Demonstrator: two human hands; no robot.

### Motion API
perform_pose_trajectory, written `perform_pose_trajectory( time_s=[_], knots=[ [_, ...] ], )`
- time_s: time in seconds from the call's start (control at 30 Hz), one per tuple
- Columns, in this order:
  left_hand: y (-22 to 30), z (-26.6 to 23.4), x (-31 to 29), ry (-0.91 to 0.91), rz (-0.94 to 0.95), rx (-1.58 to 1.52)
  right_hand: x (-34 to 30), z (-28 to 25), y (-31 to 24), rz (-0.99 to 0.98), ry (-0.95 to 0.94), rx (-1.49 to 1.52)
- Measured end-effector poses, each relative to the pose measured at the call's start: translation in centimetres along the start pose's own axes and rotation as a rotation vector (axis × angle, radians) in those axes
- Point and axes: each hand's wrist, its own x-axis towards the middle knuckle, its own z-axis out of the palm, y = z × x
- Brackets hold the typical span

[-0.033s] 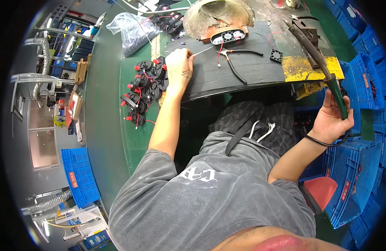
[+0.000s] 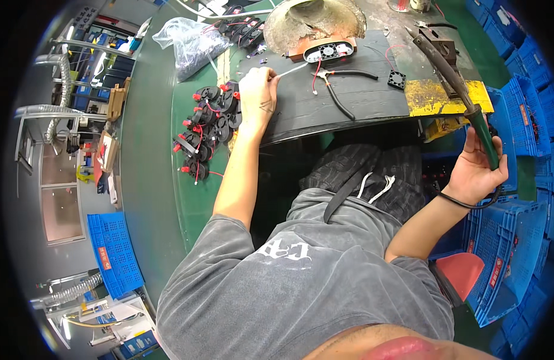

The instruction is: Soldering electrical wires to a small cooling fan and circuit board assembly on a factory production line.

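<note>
My left hand (image 2: 258,91) is closed, pinching a thin silvery wire (image 2: 292,70). The wire's end reaches toward a small black fan (image 2: 328,53) set in a white oval housing, which stands against an orange block. My right hand (image 2: 476,171) grips a soldering iron (image 2: 482,135) by its green handle, at the right side of the bench. The iron's long dark shaft points up and away, beside a rusty metal stand (image 2: 443,49). Orange-and-black pliers (image 2: 334,84) lie spread on the dark board in front of the fan.
Several black round parts with red pieces (image 2: 208,129) are piled left of my left hand. Behind them sits a clear plastic bag (image 2: 190,48). A loose fan (image 2: 397,80) rests at the board's right. Blue crates (image 2: 508,240) stand at the right. A crusty cone-shaped hood (image 2: 313,24) overhangs the fan.
My left hand and the wire have shifted very slightly up and to the right. My right hand and the soldering iron hold still.
</note>
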Motion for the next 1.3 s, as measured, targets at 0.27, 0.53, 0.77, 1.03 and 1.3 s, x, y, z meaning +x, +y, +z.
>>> perform_pose_trajectory(
  time_s=[0.27, 0.53, 0.77, 1.03, 1.3],
  knots=[
    [4.1, -1.6, 2.4, 0.156, -0.081, -0.312, -0.2, 1.8, 1.7, -0.063, 0.152, -0.232],
    [4.1, 4.7, 5.8, 0.233, 0.092, -0.410, 1.5, 0.9, 5.6, -0.030, 0.096, -0.501],
    [1.8, 6.6, 5.7, 0.170, 0.130, -0.383, 2.5, 0.6, 7.7, -0.105, 0.195, -0.677],
    [1.2, 7.5, 4.9, 0.083, 0.067, -0.397, 3.3, 1.8, 9.1, -0.118, -0.043, -0.900],
    [0.7, 8.1, 4.7, 0.062, 0.066, -0.405, 4.1, 2.5, 9.9, -0.068, -0.083, -1.045]
  ],
)
